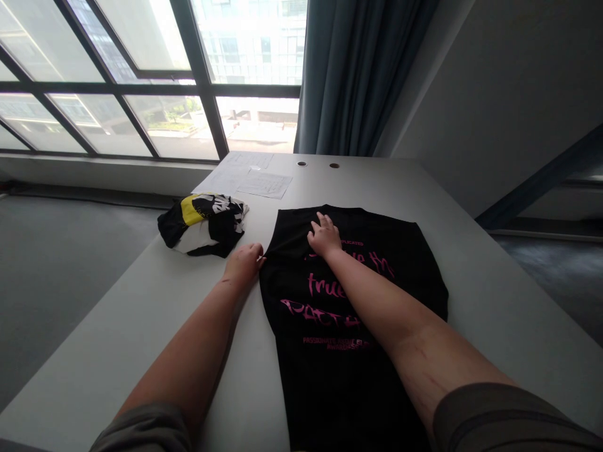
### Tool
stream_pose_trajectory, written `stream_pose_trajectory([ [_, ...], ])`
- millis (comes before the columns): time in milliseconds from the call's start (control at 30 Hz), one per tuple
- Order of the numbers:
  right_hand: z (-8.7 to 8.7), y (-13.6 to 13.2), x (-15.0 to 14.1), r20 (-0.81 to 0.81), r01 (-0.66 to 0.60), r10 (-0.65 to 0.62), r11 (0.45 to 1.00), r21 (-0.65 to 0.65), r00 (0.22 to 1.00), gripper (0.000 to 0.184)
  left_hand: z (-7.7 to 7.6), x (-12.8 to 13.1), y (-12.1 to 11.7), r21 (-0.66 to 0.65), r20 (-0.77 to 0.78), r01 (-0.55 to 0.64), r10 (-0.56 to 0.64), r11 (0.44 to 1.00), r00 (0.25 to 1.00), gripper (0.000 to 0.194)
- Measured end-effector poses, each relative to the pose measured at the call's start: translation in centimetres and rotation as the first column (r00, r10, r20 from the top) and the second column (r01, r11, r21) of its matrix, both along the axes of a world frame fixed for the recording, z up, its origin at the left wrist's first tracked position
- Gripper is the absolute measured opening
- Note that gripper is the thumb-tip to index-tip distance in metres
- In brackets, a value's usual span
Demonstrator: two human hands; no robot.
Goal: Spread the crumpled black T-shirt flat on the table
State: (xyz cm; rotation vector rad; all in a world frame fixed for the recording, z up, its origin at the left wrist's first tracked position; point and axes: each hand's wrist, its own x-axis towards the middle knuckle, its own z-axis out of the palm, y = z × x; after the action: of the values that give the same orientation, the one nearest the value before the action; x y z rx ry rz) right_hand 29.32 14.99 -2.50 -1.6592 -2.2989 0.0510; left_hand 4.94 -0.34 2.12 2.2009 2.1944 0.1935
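A black T-shirt (339, 383) with pink lettering lies spread on the white table, its collar end toward the window. At the shirt's left edge, my left hand (244, 262) is closed, fingertips pinching the black cloth near the sleeve. My right hand (325, 235) rests on the upper part of the shirt, palm down with fingers spread. Part of the pink print is covered by my right forearm.
Left of the shirt sits a bunched black, white and yellow garment (205, 225). Paper sheets (265, 183) lie at the table's far end, near two round cable holes. Beyond the white table (499, 326) are a window and a grey-blue curtain (353, 75).
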Motion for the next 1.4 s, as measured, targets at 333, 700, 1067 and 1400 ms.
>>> stream_pose_trajectory([
  [333, -0.3, 1.0, -0.4, 0.071, 0.010, 0.004, 0.978, -0.207, 0.997, 0.068, -2.1, -0.4, -2.7, -0.007, 0.039, 0.264, -0.263, 0.965, 0.964, 0.058],
  [700, 3.2, -9.6, 8.0, -0.020, -0.181, 0.180, 0.971, -0.154, 0.984, 0.070, -2.3, -0.3, -5.1, -0.058, 0.078, 0.202, -0.197, 0.978, 0.977, 0.052],
  [1067, -0.2, -30.1, 25.1, -0.343, 0.110, -0.058, 0.985, 0.134, 0.938, 0.033, -0.8, 1.8, -6.3, 0.050, 0.060, 0.136, -0.139, 0.989, 0.988, 0.044],
  [1400, 1.6, -29.9, 22.4, -0.291, -0.284, 0.261, 0.958, -0.038, 0.920, 0.019, -1.5, 4.9, -15.8, 0.083, 0.204, 0.477, -0.484, 0.875, 0.851, 0.051],
])
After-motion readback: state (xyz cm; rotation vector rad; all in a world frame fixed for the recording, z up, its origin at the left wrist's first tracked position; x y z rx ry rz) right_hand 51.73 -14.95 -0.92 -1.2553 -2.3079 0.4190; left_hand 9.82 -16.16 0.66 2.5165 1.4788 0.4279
